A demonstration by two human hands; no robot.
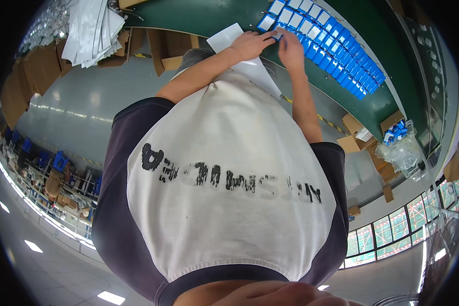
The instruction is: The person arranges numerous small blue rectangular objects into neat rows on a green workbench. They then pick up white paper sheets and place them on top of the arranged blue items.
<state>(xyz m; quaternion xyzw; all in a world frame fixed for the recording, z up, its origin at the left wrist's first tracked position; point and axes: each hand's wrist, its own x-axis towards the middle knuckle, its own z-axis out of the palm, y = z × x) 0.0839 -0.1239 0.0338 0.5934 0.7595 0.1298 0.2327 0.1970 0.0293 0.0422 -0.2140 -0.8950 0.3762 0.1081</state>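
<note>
Rows of blue blocks [336, 48] lie close together on the green tabletop [204, 15], several with white labels on top. My left hand [251, 45] reaches over the near left corner of the rows, its fingers stretched out and apart. Close beside it, my right hand [291, 52] is closed, thumb and fingertips pinched at a small white label [277, 35] on a corner block. The fingertips partly cover that label. Under my left forearm and wrist lies a glossy white sheet [224, 37], which extends past the table's near edge.
White papers [94, 33] pile up at the far left beside clear plastic packaging [46, 25]. An open cardboard box [171, 48] stands left of me. On the right, blue pieces [395, 133] and a clear plastic bag [400, 153] sit over cardboard boxes [362, 135].
</note>
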